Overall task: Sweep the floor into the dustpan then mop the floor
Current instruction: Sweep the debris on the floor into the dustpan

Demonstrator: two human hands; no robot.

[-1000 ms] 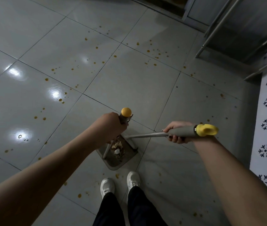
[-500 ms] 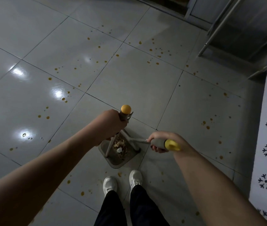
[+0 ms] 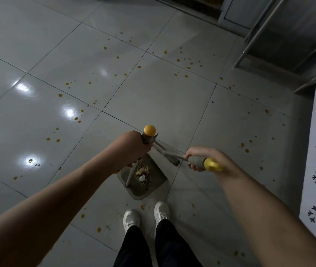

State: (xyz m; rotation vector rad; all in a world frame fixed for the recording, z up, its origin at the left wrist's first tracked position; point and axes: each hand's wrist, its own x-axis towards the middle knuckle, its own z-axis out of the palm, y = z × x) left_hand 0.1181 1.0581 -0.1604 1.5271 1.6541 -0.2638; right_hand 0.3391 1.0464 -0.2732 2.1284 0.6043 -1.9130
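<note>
Dustpan (image 3: 154, 190), debris (image 3: 143, 172) inside, sits on the floor (image 3: 153, 93) directly below the left hand (image 3: 132, 147) gripping its upright handle (image 3: 147, 138); the right hand (image 3: 203, 157) grips the broom (image 3: 195, 161), whose long axis slants left toward it.

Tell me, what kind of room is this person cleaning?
Probably a kitchen or eating area. The floor is shiny grey tiles spattered with orange-brown drips, the dustpan holds what look like food scraps, and metal legs of a rack or table stand at the far right.
</note>
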